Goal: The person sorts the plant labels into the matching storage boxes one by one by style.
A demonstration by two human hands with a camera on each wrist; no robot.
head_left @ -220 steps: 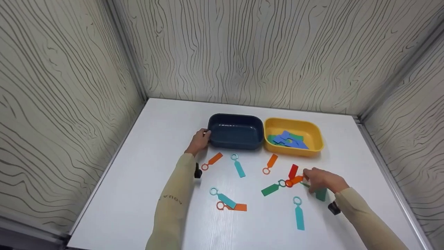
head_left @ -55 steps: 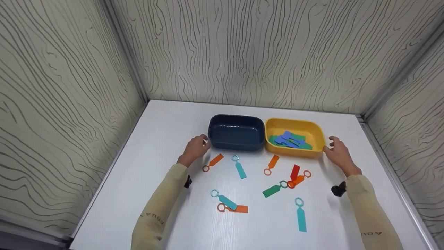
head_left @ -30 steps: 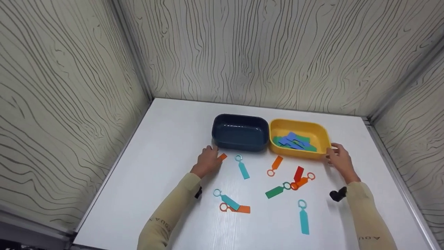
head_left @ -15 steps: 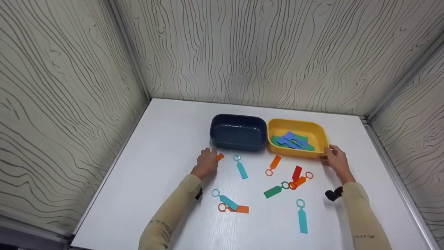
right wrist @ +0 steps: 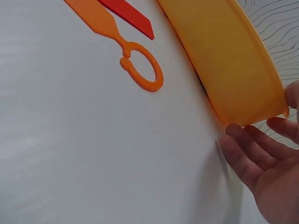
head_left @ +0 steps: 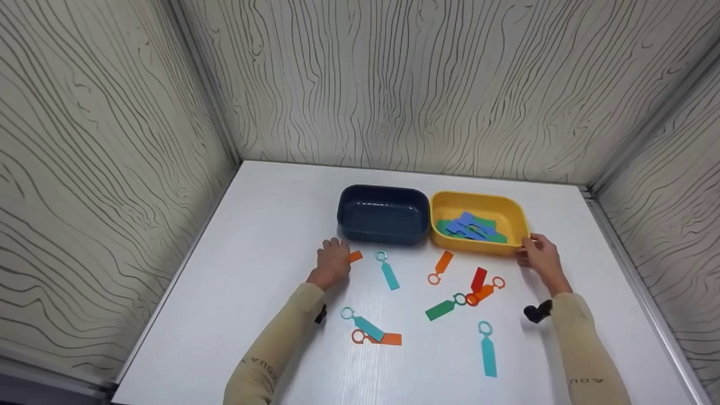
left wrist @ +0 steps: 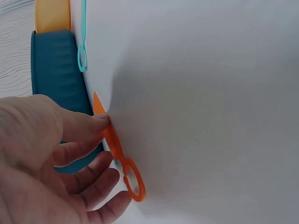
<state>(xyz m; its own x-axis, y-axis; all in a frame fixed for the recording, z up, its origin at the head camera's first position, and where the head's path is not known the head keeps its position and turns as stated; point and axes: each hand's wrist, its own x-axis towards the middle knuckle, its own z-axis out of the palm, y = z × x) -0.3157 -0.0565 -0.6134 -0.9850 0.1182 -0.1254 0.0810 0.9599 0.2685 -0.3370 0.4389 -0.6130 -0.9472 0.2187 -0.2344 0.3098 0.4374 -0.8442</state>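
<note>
The left hand (head_left: 332,263) pinches an orange tag (left wrist: 113,138), flat end pointing right, blue tub (head_left: 384,236) just beyond. The right hand (head_left: 542,260) grips the yellow tub (head_left: 472,245).

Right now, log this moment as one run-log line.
Left hand: pinches orange tag; right hand: holds yellow bin by corner; yellow bin: blue and green pieces inside; dark blue bin: beside yellow bin

Pale walls (head_left: 382,84) with dark wood-grain lines fill the frame's top, left and right. Grey strips (head_left: 202,79) line their corners. A white tabletop (head_left: 253,225), faintly shiny, spans the lower middle.
</note>
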